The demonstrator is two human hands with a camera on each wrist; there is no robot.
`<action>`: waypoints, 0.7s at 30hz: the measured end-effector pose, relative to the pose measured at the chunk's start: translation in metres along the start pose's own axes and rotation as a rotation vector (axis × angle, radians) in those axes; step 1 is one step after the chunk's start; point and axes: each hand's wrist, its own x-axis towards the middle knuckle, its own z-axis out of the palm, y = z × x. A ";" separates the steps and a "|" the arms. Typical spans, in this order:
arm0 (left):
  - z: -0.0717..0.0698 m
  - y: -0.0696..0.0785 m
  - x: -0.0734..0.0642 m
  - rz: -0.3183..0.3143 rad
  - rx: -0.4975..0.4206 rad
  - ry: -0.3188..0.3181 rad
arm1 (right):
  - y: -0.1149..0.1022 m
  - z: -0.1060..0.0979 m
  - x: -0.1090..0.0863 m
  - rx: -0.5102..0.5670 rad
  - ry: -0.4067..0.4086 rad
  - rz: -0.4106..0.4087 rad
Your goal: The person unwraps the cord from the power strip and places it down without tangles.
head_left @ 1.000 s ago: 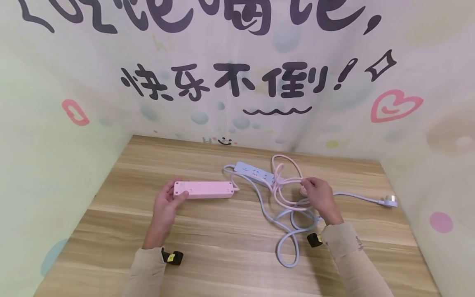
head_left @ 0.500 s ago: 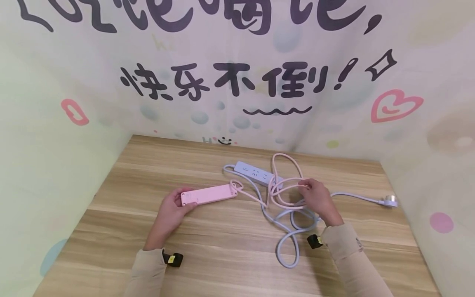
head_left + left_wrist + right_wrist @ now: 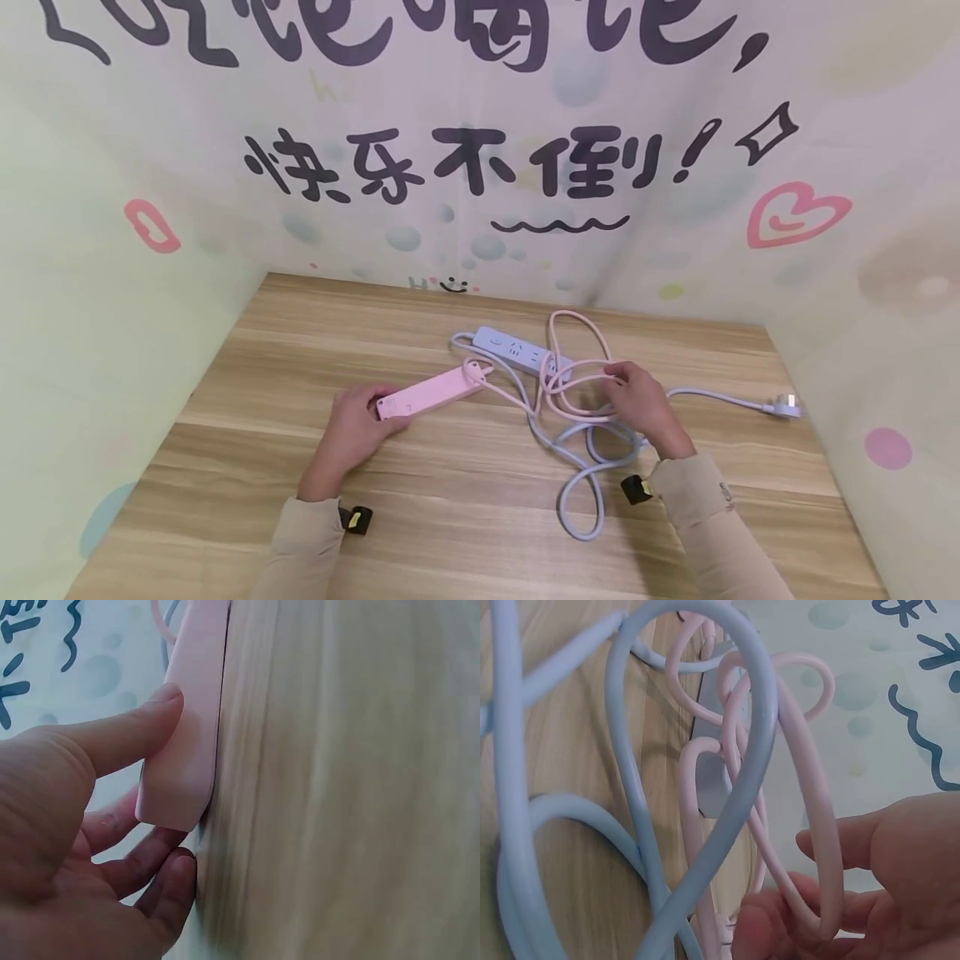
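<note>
My left hand [image 3: 352, 429] grips the left end of a pink power strip [image 3: 431, 393], whose plain underside faces up. In the left wrist view the thumb presses one long side of the pink strip [image 3: 191, 720], close against the wooden tabletop, with the other fingers around its end. My right hand [image 3: 641, 402] holds a loop of the pink cord [image 3: 581, 315]. Between thumb and fingers that pink cord [image 3: 821, 817] bends in the right wrist view. Beneath the pink loops lies a light blue power strip [image 3: 513, 348], sockets up.
A light blue cord [image 3: 581, 500] winds in loops across the wooden table [image 3: 465, 533], near my right wrist. Its plug [image 3: 786, 406] lies at the right edge. A printed cloth wall [image 3: 420, 233] rises behind the table.
The pink strip has come down and to the right, its right end swinging upward in view. Its cord now loops over that end. My right hand has barely moved.
</note>
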 end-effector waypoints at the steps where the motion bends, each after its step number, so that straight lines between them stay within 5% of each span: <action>1: 0.001 0.001 0.000 0.012 0.021 0.003 | 0.000 0.000 0.000 -0.002 0.002 -0.004; 8: 0.006 0.007 0.004 0.054 0.076 -0.006 | -0.001 -0.002 -0.003 -0.081 0.041 -0.109; 13: 0.007 0.010 0.001 0.058 0.073 -0.018 | -0.010 -0.002 -0.012 -0.204 0.033 -0.103; 21: -0.009 0.017 0.004 -0.018 -0.006 -0.064 | -0.024 -0.002 -0.022 -0.200 0.051 -0.113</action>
